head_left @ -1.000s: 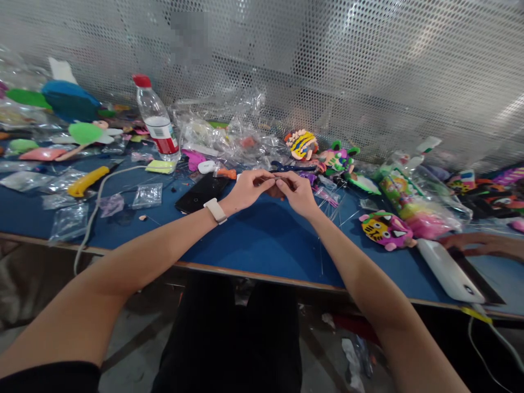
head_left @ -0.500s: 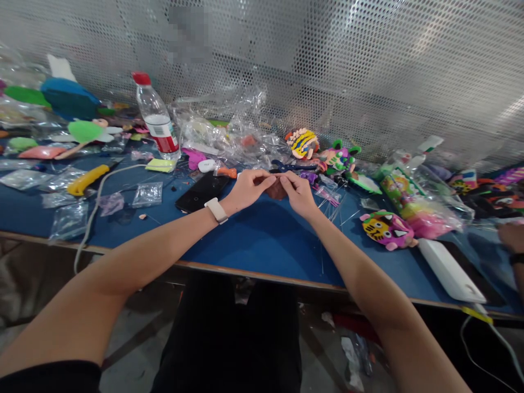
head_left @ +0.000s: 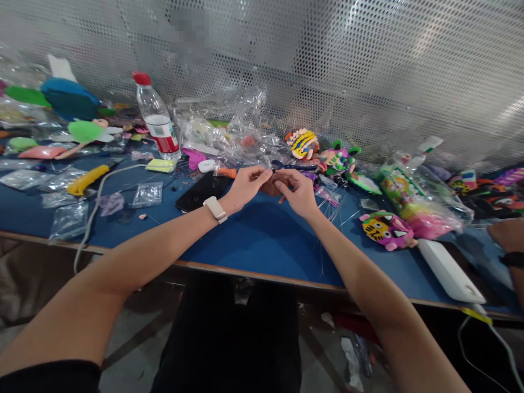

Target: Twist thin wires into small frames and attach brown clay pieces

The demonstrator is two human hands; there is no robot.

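Above the blue table (head_left: 245,240), both hands meet at a brown piece of modelling clay (head_left: 270,187). My left hand (head_left: 244,188), with a pale watch strap at the wrist, pinches the clay from the left between thumb and fingers. From the other side, my right hand (head_left: 302,194) grips it, thumb bent under the fingers. The fingers cover much of the clay, so its full shape is hidden. A black phone (head_left: 203,192) lies just left of my left hand. Behind the hands is a dark-handled tool (head_left: 292,166), partly covered.
Clay figures, including a tiger-striped face (head_left: 387,230), and plastic bags (head_left: 229,136) crowd the table. A bottle (head_left: 158,123) and yellow-handled cutter (head_left: 88,180) are left. At right lies a white power bank (head_left: 450,271), near another person's hand (head_left: 507,234).
The brown clay has turned between my fingers and hangs less flat than before. My right fingers have shifted over it. The other person's hand at right has moved slightly left.
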